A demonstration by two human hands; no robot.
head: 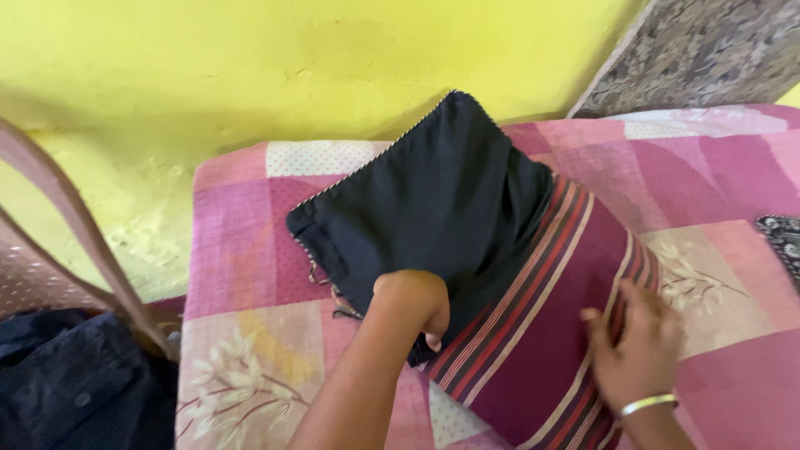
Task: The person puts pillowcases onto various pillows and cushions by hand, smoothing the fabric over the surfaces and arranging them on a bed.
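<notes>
A folded black cloth [433, 200] with a light stitched edge lies on a maroon striped cloth [542, 333], both on a bed with a pink patchwork cover [242, 250]. My left hand [417, 304] is closed on the near edge of the black cloth, fingers curled under it. My right hand [637, 346], with a silver bangle at the wrist, rests flat with fingers spread on the maroon striped cloth's right edge.
A yellow wall [250, 67] rises behind the bed. A dark garment [75, 383] lies at the lower left beside a brown wooden frame [75, 225]. A grey patterned cloth [708, 50] leans at the top right. A dark patterned piece [783, 242] shows at the right edge.
</notes>
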